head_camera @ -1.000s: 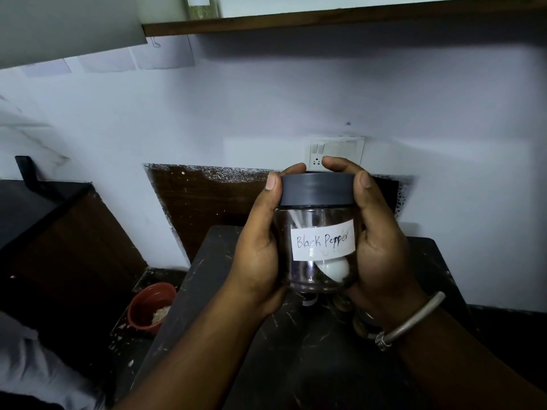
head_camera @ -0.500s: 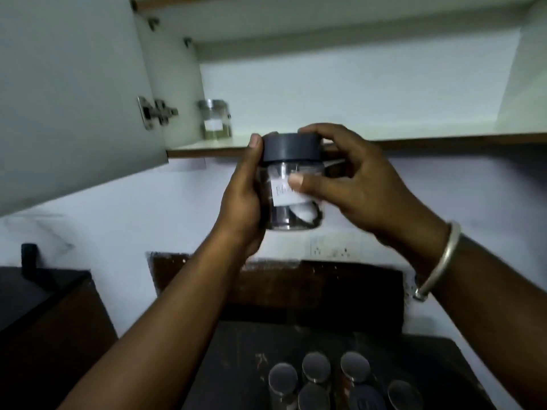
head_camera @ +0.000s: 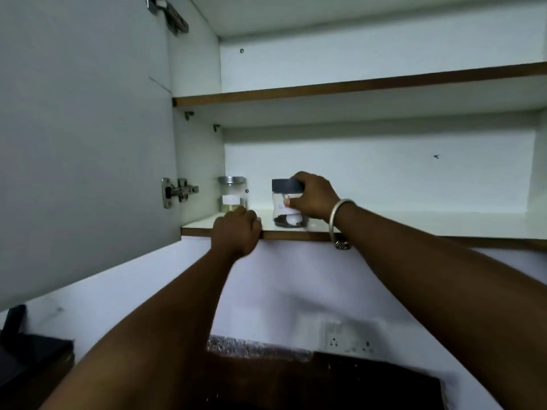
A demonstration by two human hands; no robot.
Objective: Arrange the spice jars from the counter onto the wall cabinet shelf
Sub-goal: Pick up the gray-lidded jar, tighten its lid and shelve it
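The black pepper jar [head_camera: 283,199], clear with a dark grey lid and a white label, stands on the lower shelf [head_camera: 414,229] of the open wall cabinet. My right hand [head_camera: 313,198] wraps it from the right, fingers on the lid and body. My left hand [head_camera: 236,229] rests curled over the shelf's front edge, holding no jar. A second jar [head_camera: 233,193] with a silver lid and white label stands at the shelf's far left, just behind my left hand.
The cabinet door [head_camera: 83,128] hangs open at the left, hinges showing. An upper shelf [head_camera: 355,87] spans above. Below are the white wall, a socket plate [head_camera: 350,340] and the dark counter [head_camera: 296,386]. The counter's jars are out of view.
The view tilted up into the cabinet. The pepper jar went from both hands in front of the shelf onto the lower shelf. My left hand let go and dropped to the shelf edge.
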